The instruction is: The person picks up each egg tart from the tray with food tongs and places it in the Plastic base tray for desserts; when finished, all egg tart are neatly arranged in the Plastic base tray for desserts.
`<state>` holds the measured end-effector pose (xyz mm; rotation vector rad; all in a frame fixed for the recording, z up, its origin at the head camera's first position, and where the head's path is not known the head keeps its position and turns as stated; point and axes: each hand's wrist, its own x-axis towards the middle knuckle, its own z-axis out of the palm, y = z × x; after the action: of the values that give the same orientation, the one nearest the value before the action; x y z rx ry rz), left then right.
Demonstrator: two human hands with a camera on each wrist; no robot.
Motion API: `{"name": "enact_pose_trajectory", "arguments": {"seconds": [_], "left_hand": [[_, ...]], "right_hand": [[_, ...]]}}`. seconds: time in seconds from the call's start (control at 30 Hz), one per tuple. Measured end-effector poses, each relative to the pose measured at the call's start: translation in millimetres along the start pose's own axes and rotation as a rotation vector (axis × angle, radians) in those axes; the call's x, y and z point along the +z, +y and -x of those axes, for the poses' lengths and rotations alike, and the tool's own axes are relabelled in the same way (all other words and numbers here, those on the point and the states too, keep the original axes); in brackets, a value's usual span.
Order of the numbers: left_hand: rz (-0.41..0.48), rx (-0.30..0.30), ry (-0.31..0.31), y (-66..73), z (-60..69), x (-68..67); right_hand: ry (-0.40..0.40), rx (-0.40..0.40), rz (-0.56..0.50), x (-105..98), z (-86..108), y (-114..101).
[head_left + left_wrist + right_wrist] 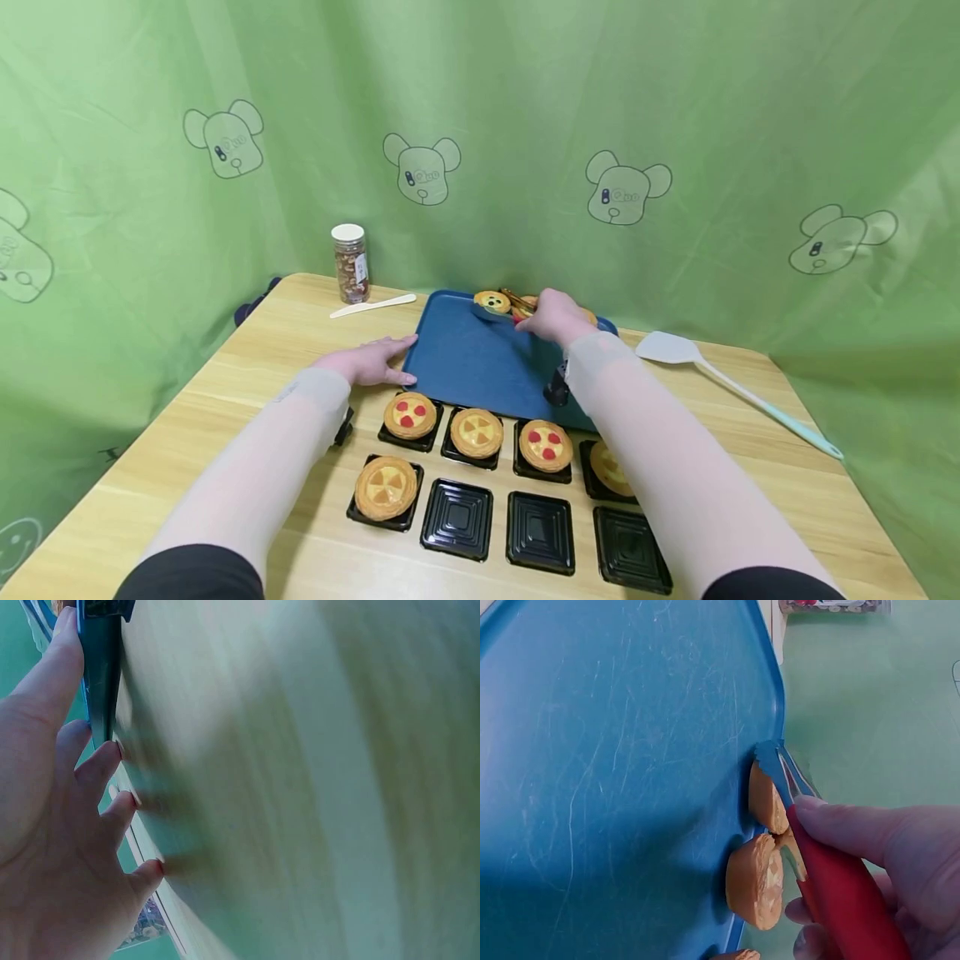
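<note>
My right hand [555, 317] grips red-handled tongs [847, 900] with blue scalloped tips over the back of a blue tray [472, 358]. In the right wrist view the tips are against the leftmost tart [763, 796]; whether they pinch it I cannot tell. Another tart [754, 881] sits close beside it, partly behind the tongs in the head view. My left hand [371, 362] touches the tray's left edge, fingers spread, the thumb along the near corner. In the left wrist view the thumb lies on the dark tray side [101, 675].
Black square trays stand in two rows in front; several bear tarts, such as a berry-topped tart [410, 415], while a black tray [457, 518] holds none. A lidded jar [351, 262] and white knife [372, 306] lie back left, a white spatula [738, 387] at right.
</note>
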<state>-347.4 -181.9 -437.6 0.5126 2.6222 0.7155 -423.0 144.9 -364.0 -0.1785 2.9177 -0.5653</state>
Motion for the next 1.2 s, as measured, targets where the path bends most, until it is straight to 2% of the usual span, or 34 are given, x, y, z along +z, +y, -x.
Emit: {"name": "enact_pose_trajectory", "arguments": {"seconds": [0.2, 0.43, 0.67, 0.97, 1.2], "left_hand": [[0.004, 0.002, -0.004, 5.7, 5.0, -2.9], [-0.007, 0.008, 0.002, 4.2, 4.3, -2.0], [0.002, 0.003, 0.003, 1.9, 2.9, -1.0], [-0.005, 0.011, 0.002, 3.9, 4.5, -1.0], [-0.005, 0.009, 0.007, 1.8, 2.9, 0.0]], "right_hand": [[0.009, 0.004, 0.004, -1.3, 2.6, -3.3], [0.018, -0.017, -0.013, -4.3, 8.2, -7.5], [0.027, -0.078, 0.003, -14.3, 27.9, -16.8], [0.003, -0.231, 0.013, -31.2, 83.7, -16.6], [0.021, -0.385, -0.018, -45.7, 152.3, -7.5]]}}
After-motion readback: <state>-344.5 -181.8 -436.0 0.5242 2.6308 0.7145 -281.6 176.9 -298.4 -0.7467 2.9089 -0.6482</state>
